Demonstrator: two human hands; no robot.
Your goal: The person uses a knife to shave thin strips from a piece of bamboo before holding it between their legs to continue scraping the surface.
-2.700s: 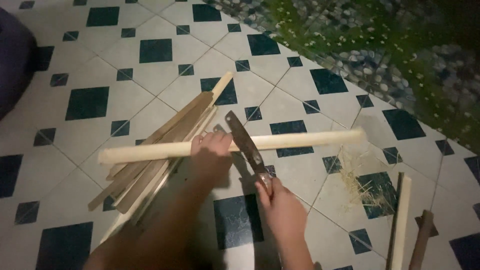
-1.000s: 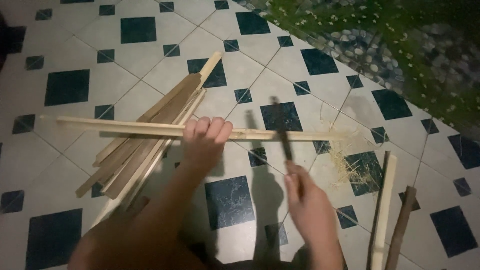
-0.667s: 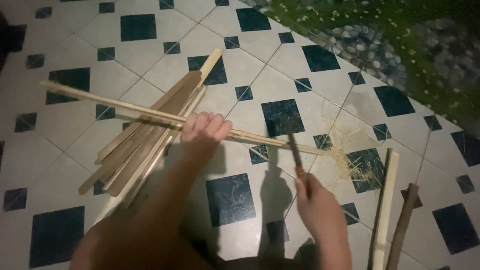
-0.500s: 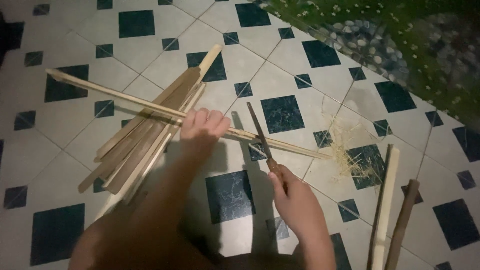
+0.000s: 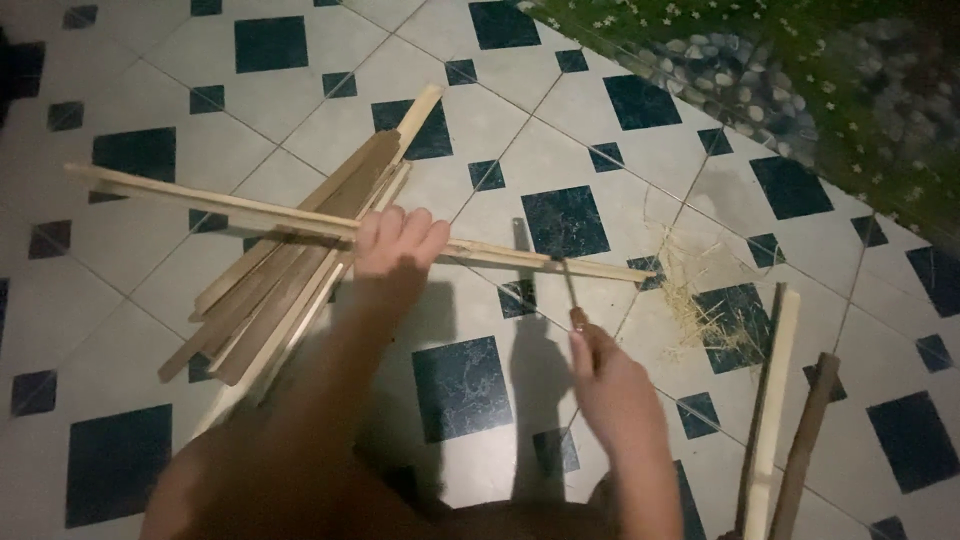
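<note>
Since half a second ago, knife (image 5: 568, 283) has swung right, its blade now edge-on at the slat (image 5: 300, 217), touching it near its right end. Head view: left hand (image 5: 397, 243) fisted round the one held slat at mid-length, above the floor (image 5: 150, 290). Right hand (image 5: 612, 385) closed on knife handle. One pile (image 5: 290, 270) of slats lies under the left hand, count unclear. Two more slats (image 5: 775, 390) lie right, beside shavings (image 5: 700, 300).
</note>
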